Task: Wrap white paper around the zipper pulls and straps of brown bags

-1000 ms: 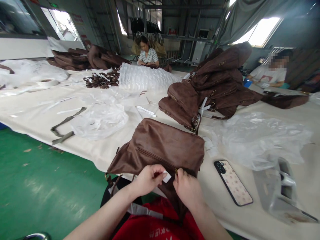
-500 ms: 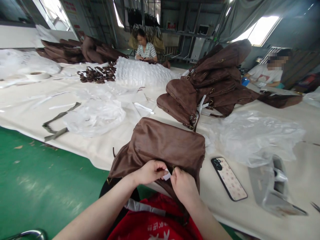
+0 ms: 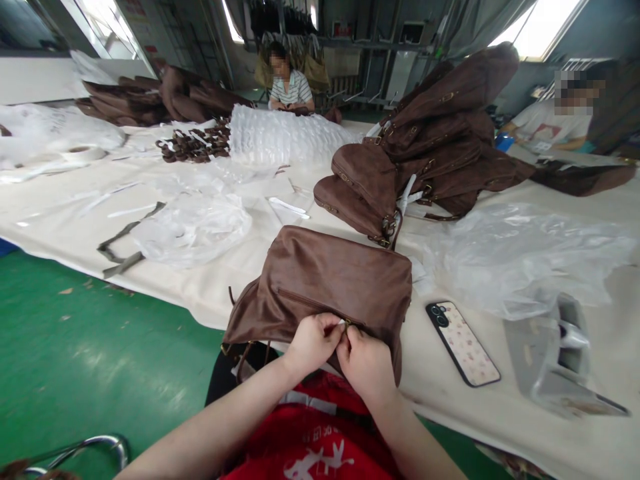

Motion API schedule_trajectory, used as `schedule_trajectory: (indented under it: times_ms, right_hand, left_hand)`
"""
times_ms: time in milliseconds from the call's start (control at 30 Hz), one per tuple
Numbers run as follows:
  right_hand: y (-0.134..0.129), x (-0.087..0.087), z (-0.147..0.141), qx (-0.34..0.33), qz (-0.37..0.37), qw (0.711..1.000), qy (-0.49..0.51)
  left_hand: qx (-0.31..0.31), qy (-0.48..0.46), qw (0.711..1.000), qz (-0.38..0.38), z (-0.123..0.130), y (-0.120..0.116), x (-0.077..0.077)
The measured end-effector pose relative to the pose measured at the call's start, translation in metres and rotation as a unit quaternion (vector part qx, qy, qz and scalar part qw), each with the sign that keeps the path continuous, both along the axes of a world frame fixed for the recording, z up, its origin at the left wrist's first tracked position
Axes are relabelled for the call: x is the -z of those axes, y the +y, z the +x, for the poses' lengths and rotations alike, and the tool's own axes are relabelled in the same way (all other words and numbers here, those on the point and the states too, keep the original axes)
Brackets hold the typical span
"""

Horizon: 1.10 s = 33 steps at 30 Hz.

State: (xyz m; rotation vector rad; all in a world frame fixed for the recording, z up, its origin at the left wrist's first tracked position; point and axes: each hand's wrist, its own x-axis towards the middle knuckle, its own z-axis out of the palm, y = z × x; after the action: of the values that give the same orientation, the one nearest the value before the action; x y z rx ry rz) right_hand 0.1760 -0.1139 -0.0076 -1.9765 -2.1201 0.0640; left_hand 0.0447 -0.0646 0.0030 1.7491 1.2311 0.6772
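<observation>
A brown leather-look bag [image 3: 335, 267] lies at the table's front edge, partly over my lap, with a zipper [image 3: 305, 303] across its facing side. My left hand [image 3: 314, 341] pinches a small white slip [image 3: 342, 322], mostly covered by the fingers, beside the brass-coloured zipper pull [image 3: 348, 323]. Closed at the pull, my right hand [image 3: 367, 360] has thumb and forefinger pressed together there. Both hands' fingertips meet over the zipper's right end, which hides the exact grip.
A phone [image 3: 463, 343] and clear plastic packaging [image 3: 565, 353] lie to the right. Brown bags [image 3: 425, 153] are heaped behind. Plastic film [image 3: 195, 230], a green-grey strap [image 3: 120, 250] and bubble wrap [image 3: 290, 137] lie farther left. Two people sit across the table [image 3: 165, 287].
My left hand has moved right and slightly up, bringing the white slip to the zipper pull. The right hand stays close by. The view has shifted slightly.
</observation>
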Motion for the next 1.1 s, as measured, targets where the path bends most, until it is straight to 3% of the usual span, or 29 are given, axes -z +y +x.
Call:
schedule_trajectory:
  times_ms: [200,333,433,500,633,733,933,1100]
  right_hand:
    - [0.002,-0.003,-0.001,-0.006,-0.024,0.999,0.021]
    - [-0.004,-0.004,0.007,-0.016,-0.039,0.986,0.16]
    - [-0.007,-0.005,0.014,-0.022,-0.061,0.95,0.306]
    - [-0.006,-0.006,0.019,0.011,-0.095,0.922,0.375]
    - [0.0,-0.005,0.022,0.072,-0.18,0.866,0.46]
    - [0.005,0.0,0.02,0.089,-0.188,0.838,0.505]
    - [0.01,0.011,0.013,0.121,-0.159,0.796,0.571]
    - [0.01,0.009,0.013,0.129,-0.182,0.734,0.641]
  left_hand:
    - [-0.007,-0.009,1.0,-0.005,0.002,0.0,0.002]
    - [0.01,-0.041,0.998,-0.048,0.004,0.003,0.0]
    - [0.013,-0.018,0.998,-0.05,0.004,0.005,-0.001]
    - [0.011,0.002,0.999,-0.047,0.003,0.006,-0.001]
    - [0.026,-0.027,0.996,-0.085,0.0,0.007,0.002]
    - [0.024,-0.068,0.99,-0.118,-0.001,0.007,0.005]
    - [0.017,0.017,1.0,0.005,-0.002,0.001,0.003]
    - [0.003,0.04,0.996,0.074,-0.002,-0.006,-0.002]
